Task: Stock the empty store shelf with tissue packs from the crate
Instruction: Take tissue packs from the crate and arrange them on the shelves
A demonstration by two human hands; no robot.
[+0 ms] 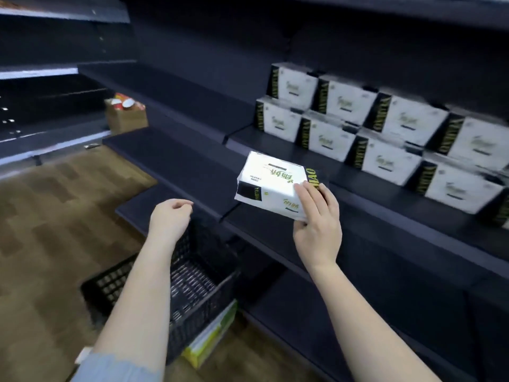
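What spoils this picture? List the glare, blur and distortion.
Head view: glare washes out the top of the held pack in the right hand; the stacked packs smear with motion blur toward the right edge; wide-angle distortion bends the shelf edges; the crate sits dim but readable.
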